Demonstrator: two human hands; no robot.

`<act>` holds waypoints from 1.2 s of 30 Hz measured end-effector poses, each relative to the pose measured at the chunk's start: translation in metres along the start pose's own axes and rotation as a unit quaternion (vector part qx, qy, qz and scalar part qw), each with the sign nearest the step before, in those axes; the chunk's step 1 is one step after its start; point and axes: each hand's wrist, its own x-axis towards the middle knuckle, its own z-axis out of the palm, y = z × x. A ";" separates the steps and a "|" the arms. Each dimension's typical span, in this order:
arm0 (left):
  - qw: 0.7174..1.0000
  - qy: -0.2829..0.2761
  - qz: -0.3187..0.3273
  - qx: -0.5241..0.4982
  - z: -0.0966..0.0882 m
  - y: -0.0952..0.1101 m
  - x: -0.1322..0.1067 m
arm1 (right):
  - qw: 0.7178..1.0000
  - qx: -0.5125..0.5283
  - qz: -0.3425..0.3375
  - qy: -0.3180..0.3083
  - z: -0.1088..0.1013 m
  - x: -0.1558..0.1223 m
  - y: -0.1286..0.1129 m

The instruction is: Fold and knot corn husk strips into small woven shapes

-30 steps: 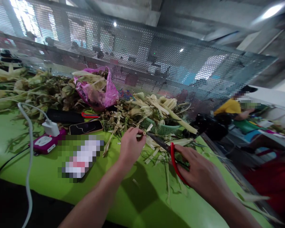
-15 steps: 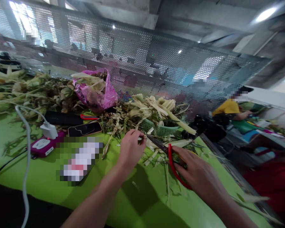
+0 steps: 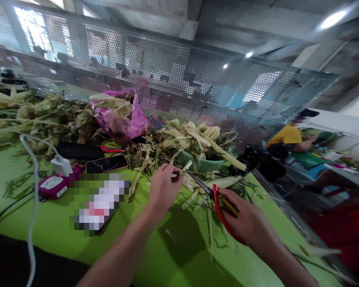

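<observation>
Through the left hand (image 3: 164, 188), I am pinching a small pale stalk (image 3: 181, 172) between thumb and fingers, its end poking out past the fingertips. With the right hand (image 3: 248, 215), I am gripping red-handled scissors (image 3: 216, 199), fingers curling around the handles; the blades are pointing at the stalk, their tips just beside it, and I cannot tell whether they are touching. Beyond the left fingers, a green basket (image 3: 209, 164) is holding dry husks (image 3: 202, 137). Plant scraps (image 3: 194, 197) are lying on the tabletop (image 3: 224, 265) below the blades, between both hands. Left of the left fingers, a dark-screened phone (image 3: 107, 164) is lying flat, and beyond it a pink bag (image 3: 124, 124) is bulging with more husks.
</observation>
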 end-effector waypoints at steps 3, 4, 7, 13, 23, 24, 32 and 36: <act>1.000 -0.005 0.006 -0.004 0.001 0.001 0.000 | 1.000 -0.009 -0.015 -0.007 -0.002 0.002 -0.005; 1.000 -0.005 0.005 -0.003 0.001 0.001 0.000 | 1.000 -0.011 -0.016 -0.014 -0.002 0.002 -0.007; 1.000 -0.004 0.005 0.004 0.001 0.002 0.000 | 0.999 -0.015 -0.019 -0.031 -0.003 0.003 -0.009; 1.000 -0.003 0.017 0.011 0.001 0.002 -0.001 | 0.999 -0.028 -0.024 -0.007 0.001 0.004 -0.006; 0.999 -0.001 0.027 0.018 0.002 0.001 -0.002 | 0.999 0.031 -0.003 -0.014 0.001 0.001 -0.005; 1.000 0.001 0.023 0.019 0.002 0.001 -0.002 | 0.999 0.038 0.004 -0.011 0.001 0.000 -0.004; 0.992 0.053 -0.084 -0.076 -0.004 -0.001 0.003 | 0.990 0.030 0.002 -0.138 0.005 -0.008 0.003; 0.985 0.057 -0.094 -0.136 -0.001 -0.002 0.001 | 0.981 0.038 -0.027 -0.189 0.012 -0.010 -0.004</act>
